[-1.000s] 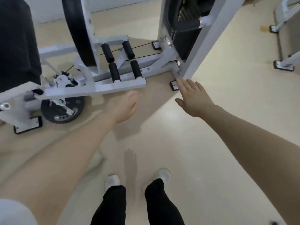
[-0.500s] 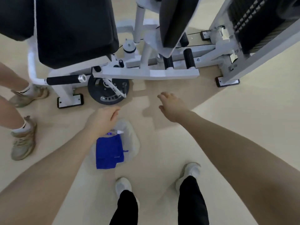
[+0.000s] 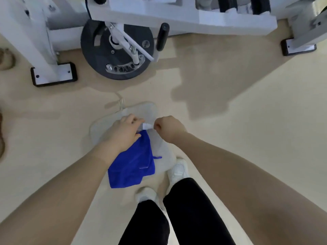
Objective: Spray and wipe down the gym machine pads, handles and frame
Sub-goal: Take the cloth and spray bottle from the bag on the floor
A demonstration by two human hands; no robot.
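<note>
I look straight down at the pale floor (image 3: 247, 138) with both of my bare arms reaching low in front of me. My left hand (image 3: 122, 133) sits on top of a small spray bottle (image 3: 146, 126), fingers curled over its body so that only the white nozzle end pokes out toward the right; I read this as a grip on the bottle. My right hand (image 3: 168, 128) is just beside that nozzle, fingers curled in tight toward the palm, and from here I cannot tell whether its fingertips actually pinch the tip or hold nothing. Under my left wrist lies the folded blue cloth (image 3: 131, 165), resting on a translucent plastic bag (image 3: 148, 110) that is spread flat on the floor, with a thin drawstring loop trailing from its far edge. My white shoes (image 3: 177, 169) and black trouser legs (image 3: 187, 213) stand at the near side of the bag, the right shoe touching its edge. The gym machine fills the top of my view, well apart from my hands: its white frame (image 3: 185, 16) runs across, a dark round weight plate (image 3: 116, 50) hangs at its lower left with a white selector lever over it, a short black handle (image 3: 161, 37) sticks out just to the right of the plate, and black-rimmed feet (image 3: 53, 75) rest on the floor at left and far right.
</note>
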